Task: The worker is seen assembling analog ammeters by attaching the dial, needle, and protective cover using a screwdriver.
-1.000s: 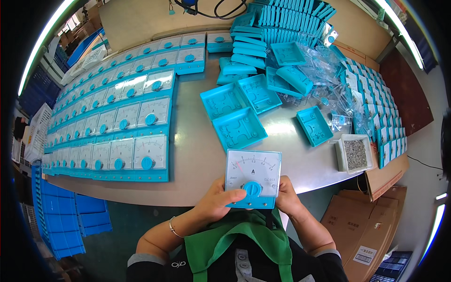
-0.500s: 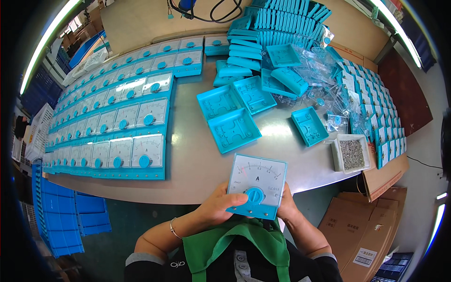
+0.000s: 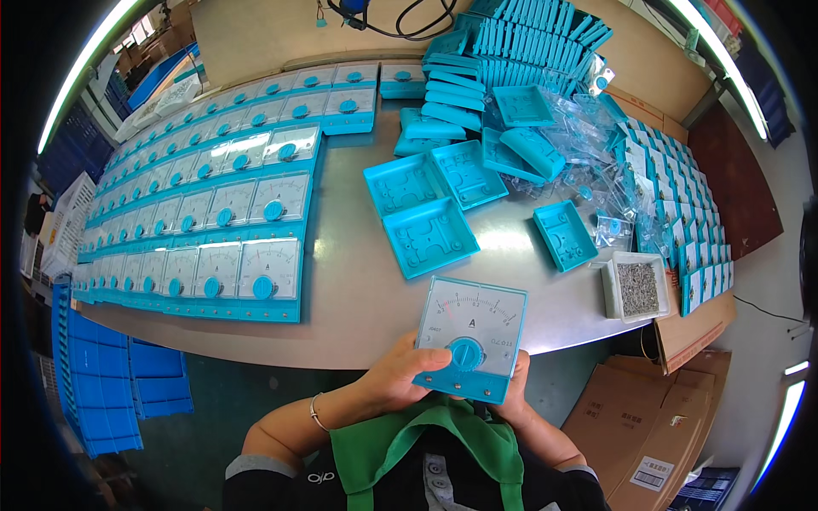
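In front of my chest I hold an ammeter [image 3: 477, 319], a teal box with a clear front, a white scale and a round teal knob. My left hand [image 3: 400, 372] grips its left side, the thumb lying on the front near the knob. Around the lower right side closes my right hand [image 3: 515, 392], most of its fingers hidden behind the meter. Past it on the metal table [image 3: 341, 255] lie open teal housings, among them one housing [image 3: 430, 237] directly beyond the meter and another housing [image 3: 565, 236] to its right.
Rows of finished-looking meters [image 3: 200, 204] fill the table's left side. Teal housings [image 3: 537, 43] are stacked at the back, beside a heap of clear covers [image 3: 579, 128]. At right stand a tub of small metal parts [image 3: 637, 288] and rows of meter panels [image 3: 682, 196]. Cardboard boxes [image 3: 635, 417] stand below.
The meter has shifted slightly right and tilted a little in my hands. Both hands keep their hold. The whole view has swung slightly.
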The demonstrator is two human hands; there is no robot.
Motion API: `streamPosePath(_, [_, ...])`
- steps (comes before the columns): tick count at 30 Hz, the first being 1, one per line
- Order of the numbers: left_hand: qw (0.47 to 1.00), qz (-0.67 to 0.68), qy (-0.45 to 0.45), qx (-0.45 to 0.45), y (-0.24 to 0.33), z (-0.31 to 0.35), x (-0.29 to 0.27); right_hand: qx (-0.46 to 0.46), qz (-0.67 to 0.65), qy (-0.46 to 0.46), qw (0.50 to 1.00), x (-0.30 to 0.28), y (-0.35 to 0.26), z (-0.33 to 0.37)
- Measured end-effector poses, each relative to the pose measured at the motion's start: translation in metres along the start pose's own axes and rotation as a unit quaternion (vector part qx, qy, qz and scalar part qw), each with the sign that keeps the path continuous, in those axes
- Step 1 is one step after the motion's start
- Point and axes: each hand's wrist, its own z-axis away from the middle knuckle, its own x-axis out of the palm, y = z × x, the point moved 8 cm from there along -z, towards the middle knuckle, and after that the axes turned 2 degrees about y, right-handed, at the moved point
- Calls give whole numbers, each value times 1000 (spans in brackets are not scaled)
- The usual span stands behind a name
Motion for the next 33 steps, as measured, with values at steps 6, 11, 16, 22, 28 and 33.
streamPosePath(6, [998,-58,18,-29,4,6,-3,28,84,-44,995,-7,13,-4])
streamPosePath(11, [998,-44,27,-18,4,5,-5,50,35,-34,998,3,9,-6])
streamPosePath(16, [998,-43,33,-34,-1,4,-5,53,32,-7,998,-2,15,-2])
streamPosePath(22, [999,-34,38,-14,-4,1,-1,15,-31,50,998,-4,6,5])
streamPosePath(28, [999,-39,34,-11,-10,-4,0,-34,66,75,994,-20,15,14])
streamPosePath(33, [999,-37,26,-22,-13,-4,0,-9,84,108,991,-30,28,20])
